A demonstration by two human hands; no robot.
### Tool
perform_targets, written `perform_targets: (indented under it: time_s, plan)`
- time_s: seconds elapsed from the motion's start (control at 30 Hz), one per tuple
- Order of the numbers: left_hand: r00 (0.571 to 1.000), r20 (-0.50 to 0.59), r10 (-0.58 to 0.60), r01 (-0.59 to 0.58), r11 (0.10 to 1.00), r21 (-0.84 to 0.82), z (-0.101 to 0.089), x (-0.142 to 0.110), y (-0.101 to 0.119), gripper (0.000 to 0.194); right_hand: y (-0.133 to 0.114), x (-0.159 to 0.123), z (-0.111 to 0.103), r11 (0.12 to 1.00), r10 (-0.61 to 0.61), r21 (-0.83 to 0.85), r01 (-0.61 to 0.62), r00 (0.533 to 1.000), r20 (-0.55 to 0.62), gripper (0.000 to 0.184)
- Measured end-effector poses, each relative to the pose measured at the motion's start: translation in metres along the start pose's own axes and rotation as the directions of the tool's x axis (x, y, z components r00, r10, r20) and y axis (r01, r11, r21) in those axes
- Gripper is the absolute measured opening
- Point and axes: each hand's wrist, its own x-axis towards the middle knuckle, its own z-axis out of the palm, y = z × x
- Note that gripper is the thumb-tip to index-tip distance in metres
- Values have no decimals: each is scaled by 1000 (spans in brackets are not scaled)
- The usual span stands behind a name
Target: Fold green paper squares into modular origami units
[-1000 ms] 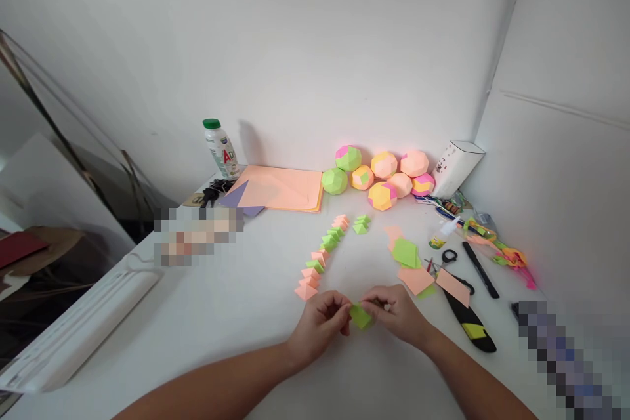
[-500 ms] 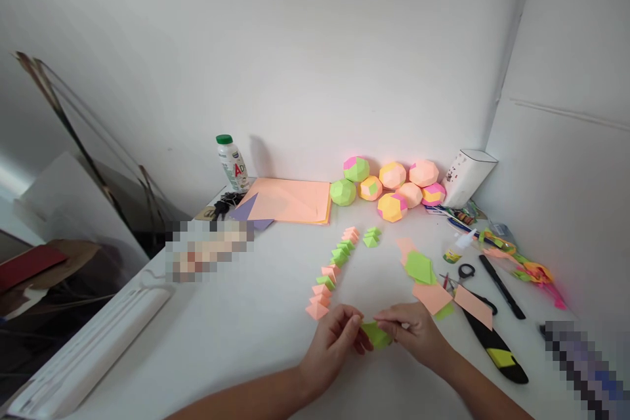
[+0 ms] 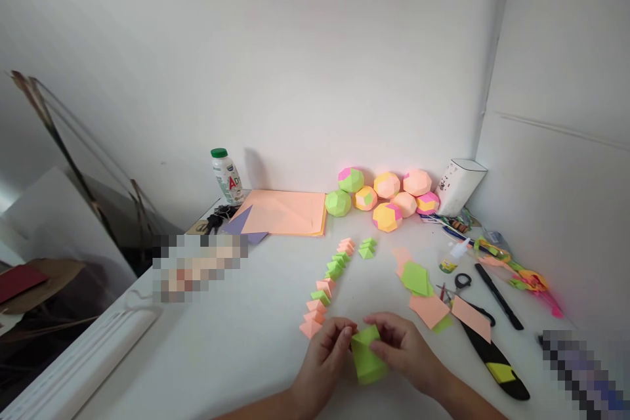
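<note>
A folded piece of green paper (image 3: 367, 362) is held between my two hands over the front of the table. My left hand (image 3: 325, 356) pinches its left edge between thumb and fingers. My right hand (image 3: 404, 346) has its thumb on the front face and its fingers behind the upper right edge. Just beyond my left hand, a row of folded peach and green paper units (image 3: 321, 297) runs away across the table. A short stack of green folded units (image 3: 367, 248) sits beside its far end. Flat green paper pieces (image 3: 416, 277) and peach pieces (image 3: 429, 310) lie beyond my right hand.
Scissors (image 3: 462, 282) and a black-and-yellow cutter (image 3: 499, 371) lie at right, with a black pen (image 3: 499, 295) and glue bottle (image 3: 453, 256). Several paper balls (image 3: 387, 216) stand by the wall, near peach sheets (image 3: 285, 211) and a white bottle (image 3: 227, 177).
The green paper has been turned so that a larger face shows towards me. My right thumb has moved onto its front. The camera view has tilted slightly upwards.
</note>
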Motion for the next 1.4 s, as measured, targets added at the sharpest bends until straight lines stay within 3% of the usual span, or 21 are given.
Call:
perform_targets:
  time_s: [0.1,0.2,0.33,0.5,0.6,0.8,1.2,1.3,1.4]
  plan:
    - [999,54,-2,7,995,-104,0,-1,-2,31,1,0,3,991,100,88,-100,995,0,42]
    - [996,93,3,16,979,-204,1,-2,-6,30,1,0,4,983,106,147,-108,994,23,38]
    - [998,61,-7,19,980,-200,0,-1,-8,26,7,2,5,970,134,190,-149,987,88,36]
    - [996,91,21,-6,988,-157,-2,0,-11,20,11,2,5,972,142,177,-156,986,86,39]
    - [988,130,78,-65,993,-100,-3,1,-15,19,10,2,6,978,117,170,-122,992,39,40]
    - [958,205,202,-234,962,142,-5,1,-21,35,12,2,5,994,28,103,-28,1000,3,36]
    - [974,148,170,-202,950,239,-5,-3,-12,37,0,0,4,969,-226,-110,222,974,-25,26]
    - [973,186,139,-181,955,235,-2,-4,-5,36,-1,-1,3,950,-270,-169,262,962,-27,24]
    - [952,292,91,-160,962,220,-1,-4,1,37,-1,-2,3,965,-220,-157,210,974,-49,22]
